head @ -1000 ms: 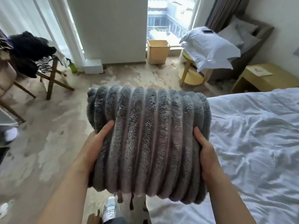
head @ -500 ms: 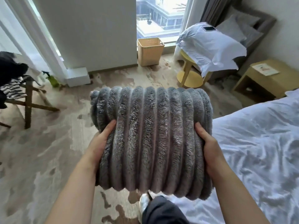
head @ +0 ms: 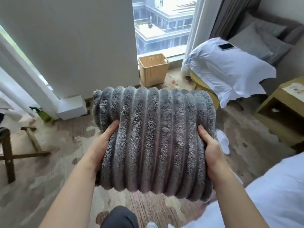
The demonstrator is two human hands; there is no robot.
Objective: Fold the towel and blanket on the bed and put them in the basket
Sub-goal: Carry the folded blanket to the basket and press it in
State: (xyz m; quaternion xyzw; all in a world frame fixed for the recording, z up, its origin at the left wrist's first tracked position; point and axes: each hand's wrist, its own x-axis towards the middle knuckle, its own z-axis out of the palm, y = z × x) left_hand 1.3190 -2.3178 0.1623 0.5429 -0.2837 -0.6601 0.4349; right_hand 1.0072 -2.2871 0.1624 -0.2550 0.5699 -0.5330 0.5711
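Note:
A folded grey ribbed plush blanket [head: 156,137] hangs in the air in front of me, carried between both hands. My left hand [head: 103,142] grips its left side, thumb on top and fingers hidden beneath. My right hand [head: 209,148] grips its right side the same way. The tan woven basket [head: 153,69] stands on the floor by the window, straight beyond the blanket. The white bed [head: 276,186] shows at the lower right corner. No towel can be made out.
A round yellow stool [head: 202,86] draped with a white pillowcase [head: 227,69] stands right of the basket. A wooden nightstand [head: 283,109] is at right, a wooden chair frame [head: 9,155] at left. A white slipper [head: 222,140] lies on the patterned carpet.
I have stepped away from the bed towards the window with the blanket held in both hands. The basket looms larger and nearer; the bed has slid to the lower right.

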